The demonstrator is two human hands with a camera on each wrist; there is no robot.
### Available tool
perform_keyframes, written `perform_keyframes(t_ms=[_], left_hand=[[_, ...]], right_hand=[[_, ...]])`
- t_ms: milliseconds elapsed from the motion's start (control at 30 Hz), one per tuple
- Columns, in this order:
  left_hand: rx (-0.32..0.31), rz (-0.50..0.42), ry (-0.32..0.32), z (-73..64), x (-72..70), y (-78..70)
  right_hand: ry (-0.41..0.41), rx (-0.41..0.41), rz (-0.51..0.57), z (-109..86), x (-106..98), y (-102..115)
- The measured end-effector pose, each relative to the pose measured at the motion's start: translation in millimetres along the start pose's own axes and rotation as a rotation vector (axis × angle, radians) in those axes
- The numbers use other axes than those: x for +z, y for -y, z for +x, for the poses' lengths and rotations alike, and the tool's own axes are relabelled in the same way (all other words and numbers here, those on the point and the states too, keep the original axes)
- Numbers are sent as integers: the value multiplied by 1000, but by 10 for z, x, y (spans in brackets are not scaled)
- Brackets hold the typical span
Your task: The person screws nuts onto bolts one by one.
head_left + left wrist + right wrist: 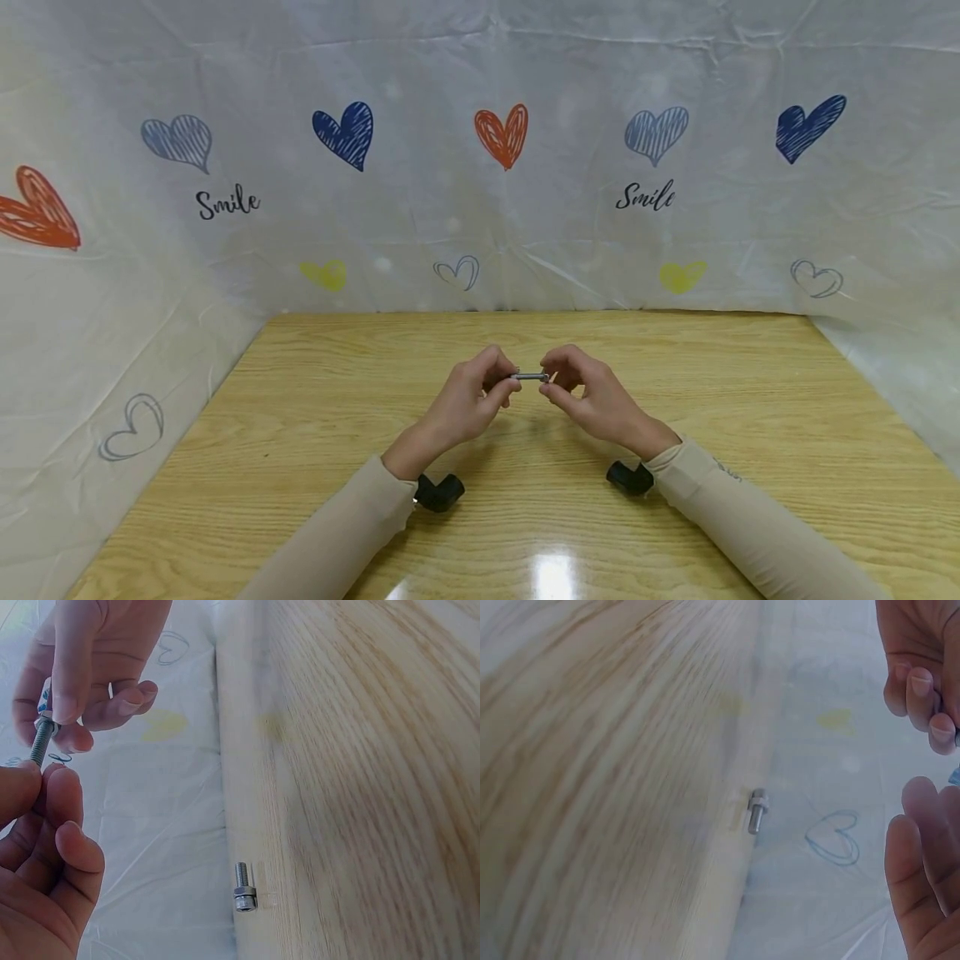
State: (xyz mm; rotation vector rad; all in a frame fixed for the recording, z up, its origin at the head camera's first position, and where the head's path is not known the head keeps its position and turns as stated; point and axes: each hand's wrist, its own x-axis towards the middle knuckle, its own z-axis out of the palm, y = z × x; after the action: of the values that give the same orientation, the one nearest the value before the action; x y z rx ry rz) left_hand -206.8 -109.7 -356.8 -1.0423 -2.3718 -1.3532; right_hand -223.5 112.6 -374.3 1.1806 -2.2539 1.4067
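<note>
Between my two hands lies a metal bolt with a threaded shaft, held roughly level above the table. My left hand pinches one end of the shaft between thumb and fingertips. My right hand has its thumb and index finger around the other end, at the nut and the thicker part beyond it. In the left wrist view the bolt's threads show bare between the hands. The right wrist view catches only a sliver of the bolt at its edge.
A second bolt, with a nut on it, sits on the wooden table; the right wrist view shows it too. A white cloth printed with hearts hangs behind the table. Black camera mounts hang under the wrists.
</note>
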Motion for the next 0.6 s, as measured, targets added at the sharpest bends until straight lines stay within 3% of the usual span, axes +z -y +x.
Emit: perform_keyframes(t_ms=[267, 467, 600], left_hand=[[-6, 0, -3, 1, 3, -3], [-16, -13, 0, 1, 2, -5], [-6, -17, -11, 4, 8, 1]], right_hand=[[-2, 3, -13, 9, 9, 21], [4, 29, -33, 40, -23, 220], [3, 17, -54, 35, -21, 127]])
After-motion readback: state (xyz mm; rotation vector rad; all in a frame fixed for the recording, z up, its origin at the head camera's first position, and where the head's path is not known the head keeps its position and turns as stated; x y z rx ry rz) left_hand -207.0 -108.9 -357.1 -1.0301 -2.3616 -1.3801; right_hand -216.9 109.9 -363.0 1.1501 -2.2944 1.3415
